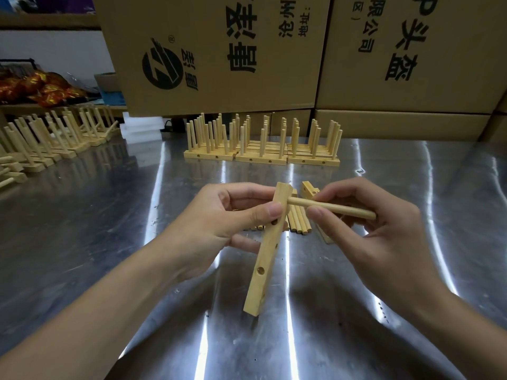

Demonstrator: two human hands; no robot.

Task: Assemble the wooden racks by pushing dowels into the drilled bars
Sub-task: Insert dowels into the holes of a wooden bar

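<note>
My left hand grips a pale drilled wooden bar near its upper end, holding it slanted above the metal table. Several holes show along the bar. My right hand pinches a round dowel between thumb and fingers. The dowel lies almost level, and its left tip sits in the bar's top hole. Behind my hands a small heap of loose dowels lies on the table, with another drilled bar partly hidden behind my right fingers.
Three finished racks stand in a row at the back of the shiny metal table. More racks lie at the left. Large cardboard boxes wall off the back, with white blocks beside them.
</note>
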